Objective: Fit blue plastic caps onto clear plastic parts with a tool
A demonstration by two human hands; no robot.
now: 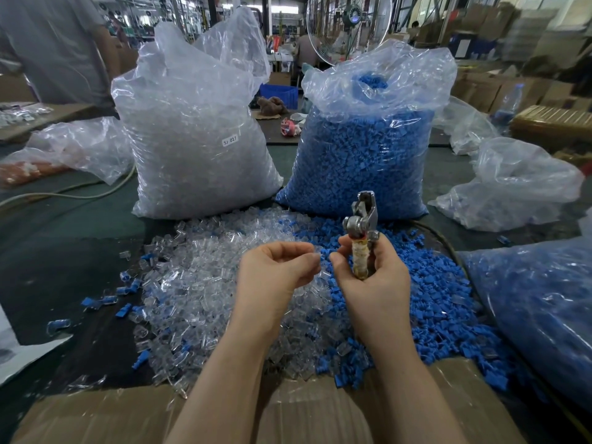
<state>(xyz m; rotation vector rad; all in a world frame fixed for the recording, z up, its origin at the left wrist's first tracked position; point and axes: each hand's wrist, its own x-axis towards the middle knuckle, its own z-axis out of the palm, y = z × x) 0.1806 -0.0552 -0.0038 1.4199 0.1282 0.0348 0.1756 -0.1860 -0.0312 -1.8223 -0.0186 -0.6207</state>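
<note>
We see our right hand (373,277) closed around the tool (363,232), a metal plier-like thing with a taped handle, standing nearly upright with its head pointing away from us. Our left hand (275,270) is curled narrow, fingertips pinched together just beside the right thumb; it seems to hold a small clear piece, but the piece is too transparent for us to be sure. The two hands are almost touching, and the tool's long axis stands across the line between them, so in our judgement the left hand must lift its piece up toward the tool head.

The loose clear parts (198,283) lie in a heap directly under the left hand, and the loose blue caps (432,293) lie under and to the right of the right hand, so each hand is nearer to its own heap. Behind stand a bag of clear parts (198,129) and a bag of blue caps (365,155) on the dark green counter (80,219). A cardboard box (304,411) lies at the near edge. The room is a busy workshop with a fan (349,24) behind
</note>
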